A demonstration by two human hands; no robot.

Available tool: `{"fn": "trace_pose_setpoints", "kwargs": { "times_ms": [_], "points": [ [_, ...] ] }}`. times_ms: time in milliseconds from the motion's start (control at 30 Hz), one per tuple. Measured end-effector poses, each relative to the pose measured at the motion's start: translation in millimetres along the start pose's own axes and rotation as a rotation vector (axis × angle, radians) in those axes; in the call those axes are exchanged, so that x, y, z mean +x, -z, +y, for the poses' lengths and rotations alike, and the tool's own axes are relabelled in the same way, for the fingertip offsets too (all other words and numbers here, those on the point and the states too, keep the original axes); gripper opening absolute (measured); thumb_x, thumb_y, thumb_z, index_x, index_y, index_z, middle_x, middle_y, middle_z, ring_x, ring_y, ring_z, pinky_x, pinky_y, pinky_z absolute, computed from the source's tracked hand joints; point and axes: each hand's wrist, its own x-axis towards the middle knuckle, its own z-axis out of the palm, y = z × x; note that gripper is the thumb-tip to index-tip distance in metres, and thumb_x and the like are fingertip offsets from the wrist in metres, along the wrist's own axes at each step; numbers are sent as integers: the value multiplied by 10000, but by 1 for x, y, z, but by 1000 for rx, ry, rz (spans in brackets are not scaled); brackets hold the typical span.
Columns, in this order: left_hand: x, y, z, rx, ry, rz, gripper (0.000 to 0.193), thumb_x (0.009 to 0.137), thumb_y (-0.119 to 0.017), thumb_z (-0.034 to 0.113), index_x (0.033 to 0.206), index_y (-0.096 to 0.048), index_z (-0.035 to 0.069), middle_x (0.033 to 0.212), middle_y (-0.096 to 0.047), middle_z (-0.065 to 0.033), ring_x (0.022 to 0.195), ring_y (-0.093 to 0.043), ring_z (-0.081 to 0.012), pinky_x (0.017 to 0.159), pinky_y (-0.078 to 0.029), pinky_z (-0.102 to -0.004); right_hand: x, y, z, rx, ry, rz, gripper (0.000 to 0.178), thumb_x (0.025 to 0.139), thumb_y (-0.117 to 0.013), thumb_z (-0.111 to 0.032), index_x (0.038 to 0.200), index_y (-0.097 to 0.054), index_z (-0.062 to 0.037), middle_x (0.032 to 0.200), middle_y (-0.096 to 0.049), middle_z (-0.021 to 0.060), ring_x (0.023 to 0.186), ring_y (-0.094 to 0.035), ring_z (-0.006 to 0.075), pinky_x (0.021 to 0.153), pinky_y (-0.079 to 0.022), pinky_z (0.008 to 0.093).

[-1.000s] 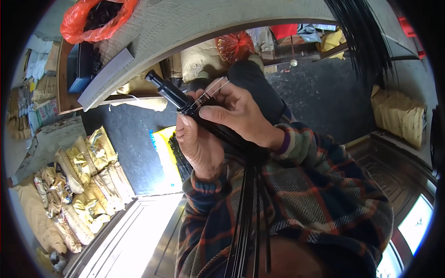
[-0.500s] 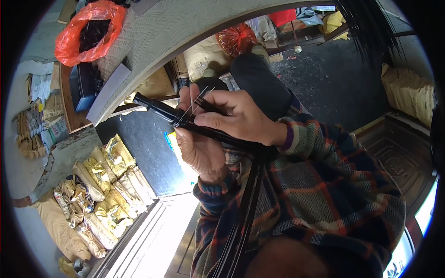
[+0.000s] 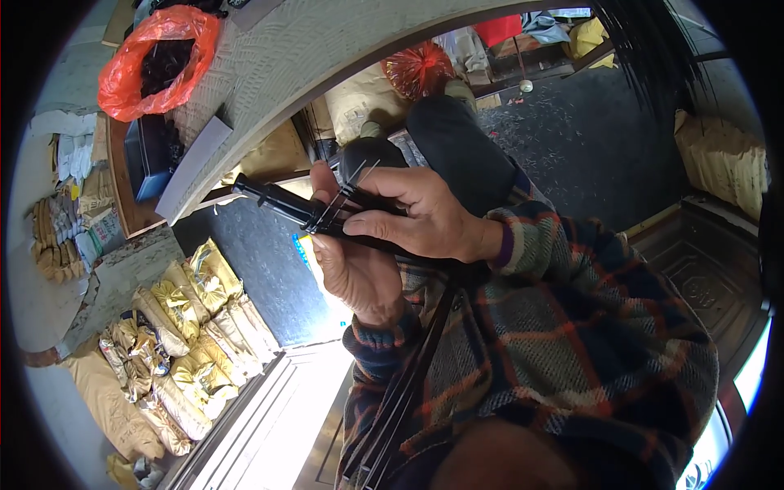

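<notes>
Black shaft (image 3: 284,202): glossy, slanting, in both hands before the plaid jacket (image 3: 555,327)
Left hand (image 3: 359,279): gripping the shaft from below
Right hand (image 3: 431,216): closed on thin rods (image 3: 349,193) alongside it
Worktop (image 3: 273,73): grey, textured
Floor (image 3: 604,163): dark, scattered with scraps (image 3: 549,126)
Printed bag (image 3: 104,233): lettering too small to read

We see a grey worktop (image 3: 302,65) with a textured surface; its front edge looks curved. On its left part sits 1 open orange-red plastic bag (image 3: 122,79), which contains black pieces (image 3: 163,67). Below is the dark floor (image 3: 604,171), and on it we notice many small pale scraps (image 3: 535,131), scattered loosely.
</notes>
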Motion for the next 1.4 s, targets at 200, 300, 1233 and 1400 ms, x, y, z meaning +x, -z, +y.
{"fn": "trace_pose_setpoints", "kwargs": {
  "times_ms": [200,300,1233,1400],
  "points": [
    [-2,-1,-1,44,-38,-11,552,850,-562,358,1231,-443,-23,1361,-350,-136,1171,-431,-244,996,-347,-378,4,6,-3,331,-323,-82,160,812,-658,-140,836,-605,9,716,-558,-16,668,-459,26,576,-377,192],
    [-3,-2,-2,75,-74,-9,575,862,-536,368,1251,-414,-38,1357,-342,-152,1169,-432,-236,1000,-338,-366,6,6,-7,450,-383,-101,159,806,-665,-139,853,-625,8,730,-570,-23,685,-477,24,609,-388,176],
    [-9,-1,28,275,-418,45,343,808,-624,100,1085,-532,-81,992,-602,-134,879,-570,-184,834,-444,-309,8,-19,-1,219,-208,-118,210,753,-693,-32,897,-557,37,1030,-601,119,920,-572,118,783,-475,235],
    [-13,21,28,251,-405,133,346,785,-658,109,1053,-548,-81,948,-614,-131,825,-582,-173,795,-461,-290,0,-23,14,83,-73,-206,245,746,-699,-39,953,-611,58,1000,-628,121,895,-594,122,755,-481,225]
  ]
}}
